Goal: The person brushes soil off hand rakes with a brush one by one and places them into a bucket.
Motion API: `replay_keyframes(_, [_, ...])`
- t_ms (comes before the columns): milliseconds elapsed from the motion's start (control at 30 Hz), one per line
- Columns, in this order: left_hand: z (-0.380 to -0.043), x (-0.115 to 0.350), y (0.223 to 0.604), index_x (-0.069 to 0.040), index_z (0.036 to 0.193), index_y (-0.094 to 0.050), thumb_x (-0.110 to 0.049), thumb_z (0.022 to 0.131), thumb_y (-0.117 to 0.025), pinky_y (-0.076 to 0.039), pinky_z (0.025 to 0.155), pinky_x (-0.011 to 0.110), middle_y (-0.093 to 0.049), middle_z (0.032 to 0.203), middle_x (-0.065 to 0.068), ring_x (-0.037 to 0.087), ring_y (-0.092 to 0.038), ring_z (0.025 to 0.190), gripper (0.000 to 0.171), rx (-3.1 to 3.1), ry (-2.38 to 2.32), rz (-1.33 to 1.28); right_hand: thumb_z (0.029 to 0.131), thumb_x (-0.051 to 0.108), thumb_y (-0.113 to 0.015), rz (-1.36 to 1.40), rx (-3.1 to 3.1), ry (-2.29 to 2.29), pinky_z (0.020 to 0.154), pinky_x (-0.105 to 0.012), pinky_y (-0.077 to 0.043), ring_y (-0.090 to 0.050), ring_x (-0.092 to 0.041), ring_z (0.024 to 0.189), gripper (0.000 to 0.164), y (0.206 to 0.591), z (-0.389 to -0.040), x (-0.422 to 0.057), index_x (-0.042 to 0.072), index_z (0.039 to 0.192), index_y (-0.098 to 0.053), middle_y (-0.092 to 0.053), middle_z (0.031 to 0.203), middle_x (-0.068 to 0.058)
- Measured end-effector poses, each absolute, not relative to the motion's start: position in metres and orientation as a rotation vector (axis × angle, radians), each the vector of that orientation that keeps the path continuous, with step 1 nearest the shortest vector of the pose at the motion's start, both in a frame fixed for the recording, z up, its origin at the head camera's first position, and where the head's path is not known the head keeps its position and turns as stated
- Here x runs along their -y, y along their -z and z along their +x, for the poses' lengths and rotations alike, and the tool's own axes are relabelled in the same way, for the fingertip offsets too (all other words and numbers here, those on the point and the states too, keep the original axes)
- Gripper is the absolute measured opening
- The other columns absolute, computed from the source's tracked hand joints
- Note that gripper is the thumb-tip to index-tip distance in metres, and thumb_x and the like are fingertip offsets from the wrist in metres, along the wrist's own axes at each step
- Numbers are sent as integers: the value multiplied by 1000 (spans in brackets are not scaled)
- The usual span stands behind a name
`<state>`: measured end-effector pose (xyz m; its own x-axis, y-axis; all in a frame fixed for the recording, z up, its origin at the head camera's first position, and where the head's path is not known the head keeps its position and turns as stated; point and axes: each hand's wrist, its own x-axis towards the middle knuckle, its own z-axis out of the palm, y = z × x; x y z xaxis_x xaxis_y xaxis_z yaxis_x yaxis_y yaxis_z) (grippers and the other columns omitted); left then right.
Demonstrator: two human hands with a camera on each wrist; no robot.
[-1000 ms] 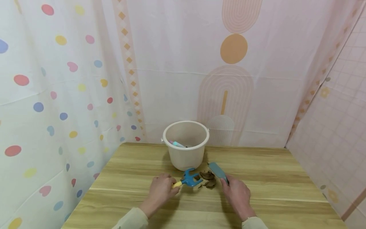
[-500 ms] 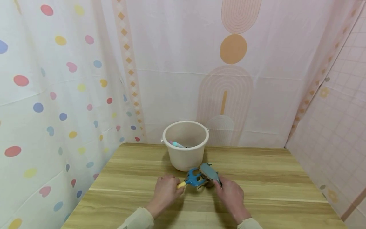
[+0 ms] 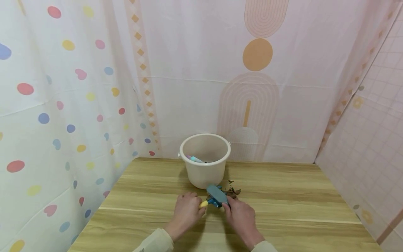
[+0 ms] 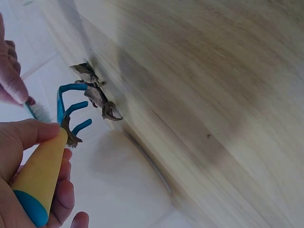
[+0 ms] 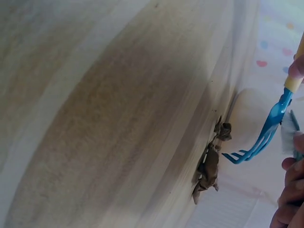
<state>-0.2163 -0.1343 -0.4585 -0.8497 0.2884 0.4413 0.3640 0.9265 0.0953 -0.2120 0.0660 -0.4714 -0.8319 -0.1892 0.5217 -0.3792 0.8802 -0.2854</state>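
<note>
My left hand point(image 3: 188, 210) grips the yellow handle point(image 4: 43, 166) of a small garden hand rake with curved blue tines point(image 5: 259, 142). In my right hand point(image 3: 241, 216) is a brush point(image 3: 217, 193) with a blue-grey back and white bristles point(image 5: 287, 133). The brush overlaps the rake's head in the head view, bristles facing it in the right wrist view. A brown scrap of dry leaf point(image 4: 72, 136) sits at the base of the tines. Crumpled dry leaves point(image 3: 233, 192) lie on the table just beyond the tools, close to the tine tips.
A cream bucket point(image 3: 206, 175) stands right behind the tools, with a turquoise-ended item point(image 3: 196, 159) inside it. Small dark crumbs dot the wood-grain table point(image 3: 283, 203). Patterned curtains point(image 3: 189, 105) hang behind and at both sides.
My right hand has swept the brush leftward from beside the leaves to over the rake's head. My left hand has shifted slightly right with the rake. The leaves show again on the right.
</note>
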Motion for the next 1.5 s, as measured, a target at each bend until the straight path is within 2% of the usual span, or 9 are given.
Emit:
replay_keyframes(167, [-216,132,458,-17,62,-61,-29,77,-79,-46,68,42,-50,66,-6,15,-51,66,26,2641,238,-456,90,29,-72,357,2584,-519,40,-28,-32,-47,-11,46,16,473,-212,-68,14,94,-70,-62,62,-1])
replay_keyframes(333, [-217,132,458,-16,64,-63,-30,77,-80,-45,66,40,-50,67,-6,15,-51,66,26,2625,207,-444,90,29,-72,335,2578,-533,41,-28,-32,-44,-10,47,15,472,-212,-69,15,89,-68,-58,60,1])
replay_keyframes(533, [-217,131,459,-17,62,-61,-31,76,-80,-44,66,40,-49,65,-5,16,-52,66,27,2600,169,-442,89,27,-73,317,2557,-548,41,-31,-33,-50,-14,47,13,474,-211,-70,15,88,-67,-60,62,-1])
replay_keyframes(700, [-217,132,458,-16,62,-61,-29,76,-79,-43,65,40,-50,65,-5,16,-51,66,25,2597,219,-448,89,26,-72,284,2561,-578,42,-35,-38,-61,-24,54,19,475,-213,-76,11,100,-73,-68,71,-8])
replay_keyframes(833, [-216,136,457,-15,63,-61,-23,71,-75,-41,63,39,-47,65,-6,15,-49,65,18,2606,287,-422,91,26,-71,227,2590,-612,43,-37,-41,-62,-26,57,22,474,-216,-84,10,105,-74,-70,76,-9])
replay_keyframes(933, [-217,140,456,-14,64,-62,-20,69,-74,-41,62,39,-46,64,-6,15,-48,64,14,2607,303,-403,91,26,-71,221,2573,-624,44,-38,-42,-63,-26,58,22,473,-218,-87,11,106,-74,-71,77,-9])
replay_keyframes(1100, [-217,141,454,-14,69,-68,-22,74,-79,-41,64,38,-50,66,-6,16,-50,67,14,2616,262,-441,89,26,-74,320,2449,-607,41,-34,-40,-63,-25,55,25,471,-216,-79,10,108,-74,-71,77,-9])
replay_keyframes(1333, [-217,137,455,-17,63,-61,-24,74,-76,-41,63,36,-49,65,-6,15,-48,66,20,2585,224,-510,87,26,-74,408,2444,-544,40,-30,-36,-60,-21,51,15,475,-212,-66,14,95,-70,-67,69,-4])
replay_keyframes(1500, [-217,135,456,-16,63,-59,-21,73,-75,-40,63,35,-48,65,-5,15,-47,66,20,2565,236,-490,89,26,-73,341,2501,-557,42,-31,-40,-64,-22,56,23,476,-212,-67,9,105,-74,-71,77,-8])
